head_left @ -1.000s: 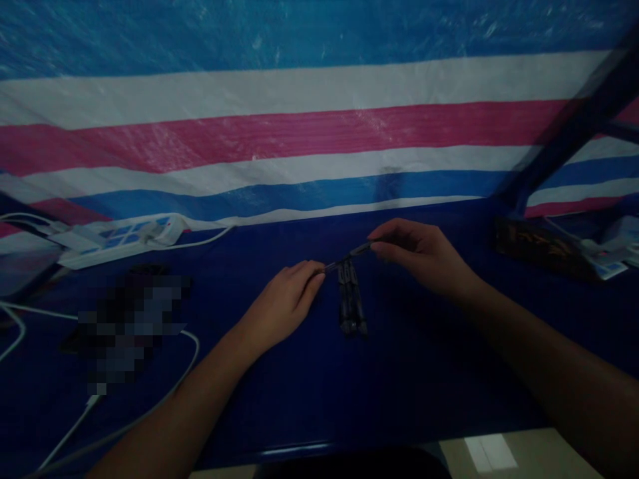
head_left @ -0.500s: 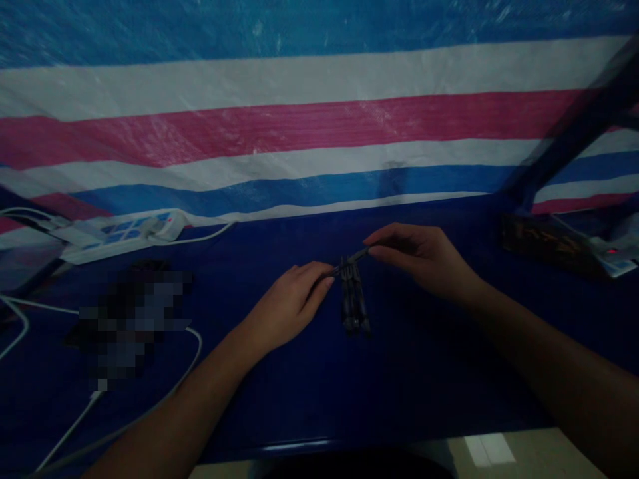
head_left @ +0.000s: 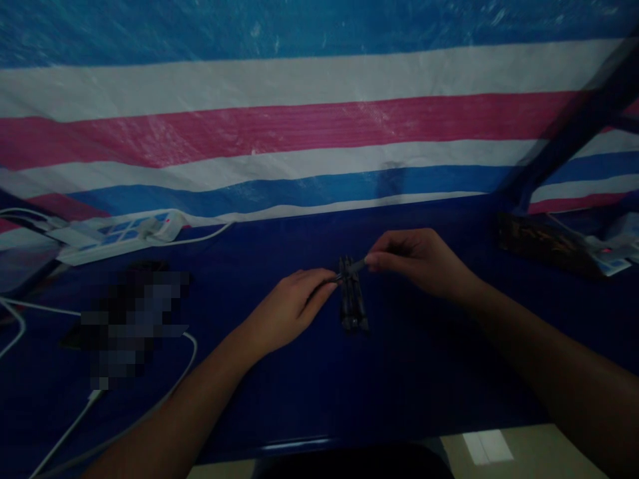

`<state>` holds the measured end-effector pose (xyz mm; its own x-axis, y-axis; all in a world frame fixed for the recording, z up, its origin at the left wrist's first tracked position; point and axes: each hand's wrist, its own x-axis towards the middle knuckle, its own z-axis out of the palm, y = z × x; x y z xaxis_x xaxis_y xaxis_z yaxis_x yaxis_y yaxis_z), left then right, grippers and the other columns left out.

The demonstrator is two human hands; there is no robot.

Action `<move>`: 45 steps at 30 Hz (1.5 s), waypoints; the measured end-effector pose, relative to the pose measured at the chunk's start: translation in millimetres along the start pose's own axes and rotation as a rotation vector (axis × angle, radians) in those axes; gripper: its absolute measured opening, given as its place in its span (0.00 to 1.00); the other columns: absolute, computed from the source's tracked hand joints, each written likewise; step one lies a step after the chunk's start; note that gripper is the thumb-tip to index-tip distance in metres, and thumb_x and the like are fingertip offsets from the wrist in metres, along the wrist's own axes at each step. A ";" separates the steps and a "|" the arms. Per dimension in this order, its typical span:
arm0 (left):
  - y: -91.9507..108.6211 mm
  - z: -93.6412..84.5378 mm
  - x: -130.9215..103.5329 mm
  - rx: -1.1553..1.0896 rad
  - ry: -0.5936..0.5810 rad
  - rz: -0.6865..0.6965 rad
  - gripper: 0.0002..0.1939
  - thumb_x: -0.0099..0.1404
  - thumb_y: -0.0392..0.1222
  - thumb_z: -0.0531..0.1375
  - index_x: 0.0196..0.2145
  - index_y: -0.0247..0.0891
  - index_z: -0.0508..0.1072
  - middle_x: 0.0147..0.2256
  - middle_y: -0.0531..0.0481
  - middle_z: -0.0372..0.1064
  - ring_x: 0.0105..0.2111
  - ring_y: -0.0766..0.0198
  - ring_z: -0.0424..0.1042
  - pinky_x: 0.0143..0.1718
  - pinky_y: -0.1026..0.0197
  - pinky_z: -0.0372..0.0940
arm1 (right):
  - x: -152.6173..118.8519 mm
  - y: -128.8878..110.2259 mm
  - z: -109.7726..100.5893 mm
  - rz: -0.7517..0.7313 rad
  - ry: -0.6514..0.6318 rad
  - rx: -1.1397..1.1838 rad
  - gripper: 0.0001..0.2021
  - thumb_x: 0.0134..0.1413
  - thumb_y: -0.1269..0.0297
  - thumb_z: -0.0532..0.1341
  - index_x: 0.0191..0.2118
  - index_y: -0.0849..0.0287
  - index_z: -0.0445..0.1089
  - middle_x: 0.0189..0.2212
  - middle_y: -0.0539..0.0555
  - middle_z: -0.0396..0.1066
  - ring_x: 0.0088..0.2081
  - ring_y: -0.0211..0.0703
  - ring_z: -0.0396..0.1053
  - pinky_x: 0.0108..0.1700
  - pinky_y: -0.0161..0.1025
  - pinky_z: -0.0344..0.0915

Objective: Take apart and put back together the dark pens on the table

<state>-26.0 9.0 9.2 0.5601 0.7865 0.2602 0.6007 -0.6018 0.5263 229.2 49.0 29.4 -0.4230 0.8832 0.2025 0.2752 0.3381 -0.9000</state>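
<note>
My left hand (head_left: 294, 303) pinches a thin dark pen-like piece (head_left: 338, 277) whose tip sticks out to the right of the fingers. From the other side, my right hand (head_left: 417, 258) grips a slim grey piece (head_left: 357, 266) between thumb and fingertips. The inner ends of the two pieces meet or nearly meet; I cannot tell whether they are joined. Just below them, several slim dark pen-like sticks (head_left: 354, 307) lie side by side on the blue table (head_left: 299, 392), pointing roughly towards me. Dim light hides their exact kind.
A white power strip (head_left: 124, 233) with plugs and cables stands at the back left. Near it lies a dark blurred-out device (head_left: 140, 313) with a white cable (head_left: 192, 352). At right are a dark patterned box (head_left: 549, 246) and another power strip (head_left: 619, 265). Striped plastic sheeting (head_left: 319, 126) hangs behind.
My right hand has shifted slightly down, and more of the grey piece shows beyond its fingertips. My left hand has moved a little right and down, still pinching its piece.
</note>
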 end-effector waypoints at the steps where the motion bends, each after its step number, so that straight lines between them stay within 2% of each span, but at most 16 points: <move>1: 0.4 0.2 -0.2 0.020 -0.001 0.006 0.14 0.80 0.43 0.51 0.49 0.38 0.75 0.43 0.47 0.80 0.40 0.58 0.79 0.45 0.54 0.71 | -0.7 -0.8 0.5 0.016 -0.004 -0.045 0.19 0.61 0.50 0.66 0.26 0.58 0.75 0.23 0.50 0.74 0.26 0.39 0.69 0.31 0.37 0.62; 3: 1.2 0.6 -0.5 0.052 -0.001 0.003 0.14 0.80 0.43 0.51 0.49 0.39 0.75 0.46 0.46 0.80 0.43 0.56 0.79 0.50 0.51 0.70 | -1.6 -2.1 0.7 0.033 -0.019 -0.107 0.21 0.64 0.49 0.64 0.26 0.59 0.73 0.20 0.49 0.70 0.24 0.37 0.65 0.28 0.36 0.58; 5: 1.5 0.6 -0.4 0.074 0.010 -0.013 0.13 0.80 0.44 0.52 0.50 0.40 0.75 0.47 0.47 0.80 0.44 0.55 0.80 0.52 0.50 0.70 | -1.6 -2.4 0.1 0.012 -0.032 -0.068 0.15 0.61 0.50 0.67 0.37 0.58 0.76 0.25 0.49 0.74 0.26 0.38 0.68 0.28 0.35 0.60; 7: 1.4 0.3 -0.2 0.082 0.023 -0.027 0.14 0.80 0.43 0.52 0.49 0.40 0.76 0.47 0.47 0.81 0.43 0.56 0.80 0.51 0.51 0.70 | -0.9 -1.6 -0.6 -0.027 -0.049 0.017 0.18 0.55 0.53 0.72 0.47 0.57 0.74 0.33 0.51 0.77 0.30 0.40 0.71 0.31 0.35 0.64; 10: 1.8 -0.2 -0.2 0.084 0.004 -0.022 0.14 0.79 0.43 0.51 0.49 0.39 0.76 0.45 0.47 0.81 0.41 0.56 0.80 0.49 0.52 0.70 | -0.1 0.7 -0.6 0.009 -0.093 0.028 0.14 0.58 0.50 0.70 0.36 0.58 0.76 0.30 0.51 0.77 0.30 0.41 0.72 0.33 0.37 0.65; 13: 2.8 -0.3 -0.6 0.083 0.003 -0.017 0.14 0.80 0.44 0.52 0.49 0.40 0.76 0.46 0.48 0.81 0.43 0.56 0.80 0.50 0.52 0.69 | 0.4 1.5 -0.3 0.097 -0.072 -0.031 0.27 0.67 0.42 0.59 0.25 0.59 0.74 0.21 0.52 0.73 0.24 0.39 0.69 0.31 0.37 0.63; 18: 2.9 -0.1 -0.3 0.061 0.008 -0.031 0.13 0.80 0.44 0.52 0.48 0.40 0.76 0.43 0.49 0.81 0.40 0.57 0.80 0.49 0.52 0.68 | 1.4 -0.8 -2.2 -0.016 -0.051 0.104 0.19 0.52 0.51 0.74 0.43 0.57 0.76 0.30 0.50 0.77 0.30 0.40 0.72 0.33 0.36 0.65; 20: 2.7 0.1 -0.1 0.059 -0.011 -0.034 0.14 0.80 0.44 0.51 0.49 0.40 0.75 0.45 0.48 0.81 0.42 0.57 0.80 0.51 0.50 0.68 | 0.8 -1.3 -2.3 0.027 -0.079 0.054 0.15 0.56 0.50 0.71 0.34 0.59 0.76 0.26 0.50 0.75 0.28 0.39 0.70 0.32 0.36 0.64; 22: 2.8 0.3 -0.1 0.063 -0.021 -0.039 0.14 0.80 0.45 0.51 0.49 0.40 0.75 0.46 0.48 0.81 0.43 0.56 0.79 0.53 0.49 0.67 | 0.1 -1.4 -2.0 0.088 -0.069 -0.039 0.23 0.65 0.46 0.63 0.25 0.59 0.73 0.20 0.50 0.71 0.23 0.37 0.67 0.29 0.36 0.61; 24: 3.2 0.3 -0.3 0.066 -0.012 -0.037 0.14 0.80 0.45 0.51 0.49 0.40 0.75 0.46 0.48 0.81 0.43 0.56 0.79 0.52 0.49 0.68 | -0.1 -1.6 -1.7 0.089 -0.036 -0.051 0.23 0.65 0.45 0.61 0.29 0.59 0.74 0.21 0.50 0.72 0.22 0.37 0.66 0.27 0.36 0.60; 27: 4.0 -0.2 -0.8 0.072 0.008 -0.022 0.14 0.80 0.44 0.51 0.48 0.40 0.75 0.43 0.48 0.81 0.40 0.57 0.79 0.48 0.52 0.68 | 0.6 -1.9 -1.8 0.020 -0.062 0.084 0.19 0.52 0.48 0.73 0.41 0.57 0.75 0.31 0.50 0.77 0.29 0.39 0.71 0.30 0.35 0.64; 29: 4.8 -0.8 -0.8 0.080 -0.004 -0.012 0.14 0.80 0.44 0.50 0.46 0.40 0.75 0.41 0.48 0.81 0.38 0.58 0.78 0.46 0.53 0.68 | 1.3 -1.2 -2.1 0.037 -0.102 0.098 0.18 0.51 0.48 0.73 0.36 0.57 0.75 0.30 0.50 0.77 0.29 0.39 0.71 0.32 0.36 0.65; 32: 7.0 -1.7 -0.4 0.074 -0.015 -0.008 0.15 0.80 0.44 0.50 0.45 0.40 0.75 0.40 0.50 0.80 0.38 0.58 0.79 0.47 0.52 0.67 | 1.9 1.0 -2.8 0.099 -0.040 -0.024 0.24 0.63 0.44 0.63 0.24 0.58 0.72 0.20 0.49 0.71 0.24 0.38 0.68 0.30 0.36 0.61; 37: 8.6 -2.3 -0.1 -0.009 0.033 -0.045 0.12 0.79 0.43 0.53 0.46 0.41 0.76 0.36 0.53 0.79 0.34 0.62 0.77 0.42 0.58 0.68 | 1.2 1.8 -2.9 0.041 -0.120 0.138 0.15 0.53 0.52 0.73 0.36 0.58 0.75 0.29 0.49 0.75 0.30 0.39 0.71 0.33 0.36 0.65; 42: 4.2 -0.5 -2.0 -0.029 0.098 -0.015 0.12 0.78 0.45 0.55 0.45 0.41 0.79 0.28 0.55 0.77 0.27 0.64 0.75 0.34 0.61 0.67 | -0.5 -3.3 3.9 0.030 -0.087 0.202 0.14 0.52 0.54 0.74 0.31 0.59 0.74 0.26 0.49 0.75 0.29 0.39 0.71 0.33 0.37 0.65; 45: 3.2 0.7 -3.1 0.075 0.191 0.079 0.13 0.79 0.46 0.56 0.47 0.39 0.79 0.33 0.51 0.81 0.31 0.62 0.77 0.38 0.58 0.68 | -2.2 -5.9 10.7 0.065 -0.020 0.213 0.18 0.54 0.49 0.72 0.28 0.58 0.71 0.22 0.49 0.73 0.24 0.37 0.68 0.29 0.36 0.63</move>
<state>-25.5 4.5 9.5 0.4933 0.7442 0.4503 0.6037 -0.6656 0.4387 219.2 41.6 30.1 -0.4282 0.8935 0.1355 0.1152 0.2026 -0.9725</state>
